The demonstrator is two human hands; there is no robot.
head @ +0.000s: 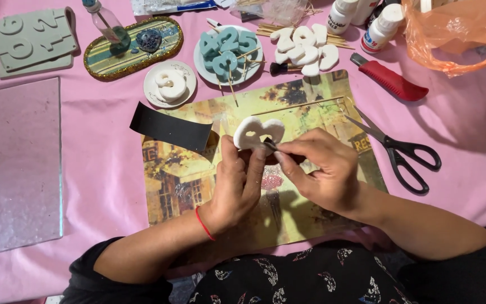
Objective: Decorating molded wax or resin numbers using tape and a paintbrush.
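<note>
White, chalky plaster numeral (pixel 258 133) pinched in left hand (pixel 236 188) fingers; right hand (pixel 322 171) fingers pinch a thin dark tool (pixel 270 145) against it.

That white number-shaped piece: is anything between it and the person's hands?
Nothing visible. The left hand grips the white number-shaped piece directly; the right hand presses a small dark tool against its lower edge.

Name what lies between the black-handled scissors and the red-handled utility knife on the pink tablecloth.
In the head view, only bare pink tablecloth separates the black-handled scissors from the red-handled utility knife.
</note>
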